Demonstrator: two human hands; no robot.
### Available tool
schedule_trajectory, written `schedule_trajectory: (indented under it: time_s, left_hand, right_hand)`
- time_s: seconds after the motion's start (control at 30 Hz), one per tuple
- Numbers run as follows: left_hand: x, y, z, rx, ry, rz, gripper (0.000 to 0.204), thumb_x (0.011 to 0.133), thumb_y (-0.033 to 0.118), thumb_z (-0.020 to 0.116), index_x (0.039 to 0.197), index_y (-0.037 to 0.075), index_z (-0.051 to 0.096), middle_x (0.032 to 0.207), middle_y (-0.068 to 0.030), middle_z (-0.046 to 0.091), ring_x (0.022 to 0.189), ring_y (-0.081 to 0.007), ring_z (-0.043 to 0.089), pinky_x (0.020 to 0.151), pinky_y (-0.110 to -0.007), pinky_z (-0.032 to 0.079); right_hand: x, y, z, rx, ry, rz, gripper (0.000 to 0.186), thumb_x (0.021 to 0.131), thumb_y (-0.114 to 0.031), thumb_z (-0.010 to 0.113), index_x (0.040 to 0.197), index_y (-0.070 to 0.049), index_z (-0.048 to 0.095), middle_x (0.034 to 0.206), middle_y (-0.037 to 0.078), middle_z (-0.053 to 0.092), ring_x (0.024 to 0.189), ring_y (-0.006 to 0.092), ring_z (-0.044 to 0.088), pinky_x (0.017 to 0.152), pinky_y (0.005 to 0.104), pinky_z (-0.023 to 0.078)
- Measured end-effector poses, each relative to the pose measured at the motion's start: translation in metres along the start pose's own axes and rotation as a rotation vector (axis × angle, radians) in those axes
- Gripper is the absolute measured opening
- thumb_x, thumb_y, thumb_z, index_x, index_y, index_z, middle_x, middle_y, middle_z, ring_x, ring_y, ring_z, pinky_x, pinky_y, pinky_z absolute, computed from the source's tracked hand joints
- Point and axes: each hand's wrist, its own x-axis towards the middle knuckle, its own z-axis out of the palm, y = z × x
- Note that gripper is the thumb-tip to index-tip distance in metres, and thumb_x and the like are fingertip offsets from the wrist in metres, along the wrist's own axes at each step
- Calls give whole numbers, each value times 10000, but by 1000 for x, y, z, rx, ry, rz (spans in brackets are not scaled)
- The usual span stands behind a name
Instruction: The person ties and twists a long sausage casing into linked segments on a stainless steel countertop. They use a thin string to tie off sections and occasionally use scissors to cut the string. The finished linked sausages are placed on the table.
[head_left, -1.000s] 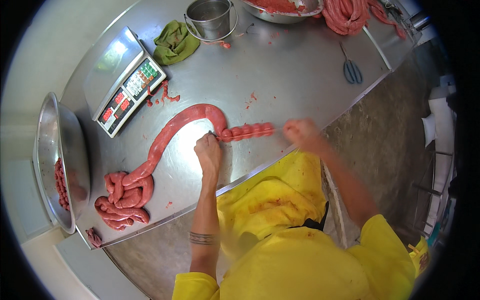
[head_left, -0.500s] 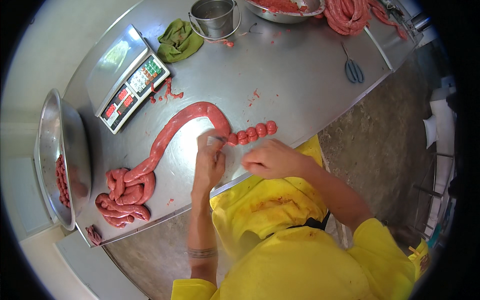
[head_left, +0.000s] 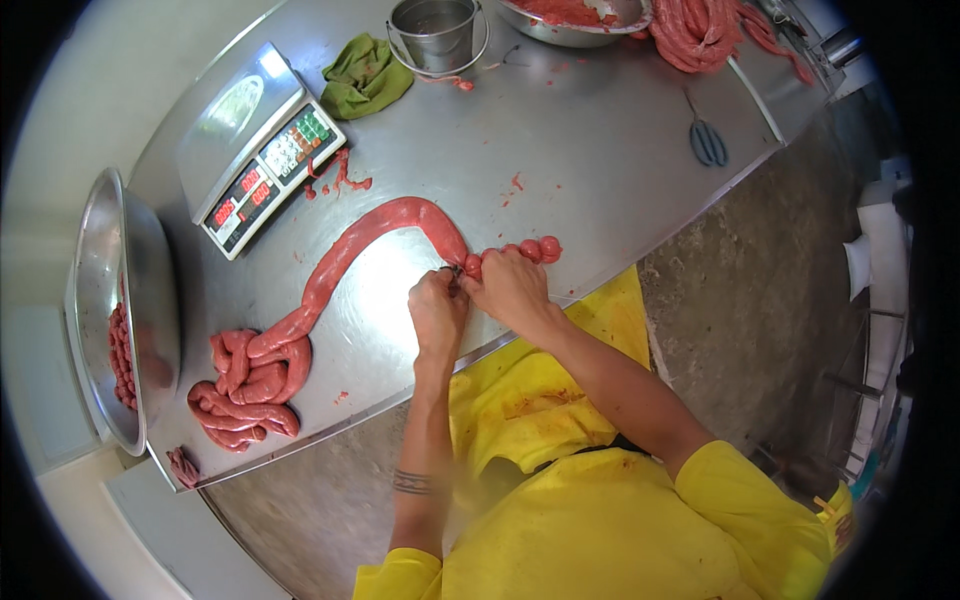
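Observation:
A long, thick raw sausage (head_left: 338,257) curves across the metal table and lies coiled at its left end. At its right end, a short row of small round sausage links (head_left: 549,249) joins it at a pinched neck. My left hand (head_left: 439,312) is closed right at this neck, with a small dark bit showing by its fingertips. Against it, my right hand (head_left: 512,290) is closed too, its fingers meeting the left ones and covering part of the links. What either hand pinches is hidden between the fingers.
Beyond the sausage stand a digital scale (head_left: 262,165), a green cloth (head_left: 365,78) and a small metal bucket (head_left: 434,45). A large steel bowl (head_left: 155,330) holding links is at the left. Scissors (head_left: 707,143) lie far right, near a bowl of minced meat (head_left: 570,35) and more sausage (head_left: 695,35).
My right hand has moved left and forward onto the links at the neck, meeting my left hand. The left hand has shifted slightly right.

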Motion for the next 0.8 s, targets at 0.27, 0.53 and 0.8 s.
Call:
schedule_trajectory:
  time_s: [0.27, 0.53, 0.8]
  left_hand:
    - [13, -33, -15, -945, -385, -647, 216, 920, 111, 574, 929, -26, 741, 701, -79, 674, 541, -136, 581, 513, -255, 455]
    - [25, 19, -5, -508, -261, -360, 306, 968, 137, 481, 907, -67, 701, 653, -144, 643, 553, -201, 615, 554, -398, 488]
    - [28, 8, -22, -545, -302, -403, 304, 954, 121, 473, 891, -65, 704, 681, -182, 663, 563, -231, 632, 584, -397, 518]
  right_hand:
    - [6, 49, -55, -66, -217, -523, 173, 878, -217, 677, 921, -54, 715, 917, 111, 709, 874, 256, 661, 769, 424, 524]
    - [-4, 100, -134, 195, -381, -364, 162, 940, -160, 624, 930, -22, 709, 752, 144, 649, 671, 194, 599, 662, 329, 489]
    - [-22, 100, -117, 296, -520, -609, 153, 929, -131, 575, 989, -25, 668, 768, 202, 664, 693, 325, 685, 646, 388, 525]
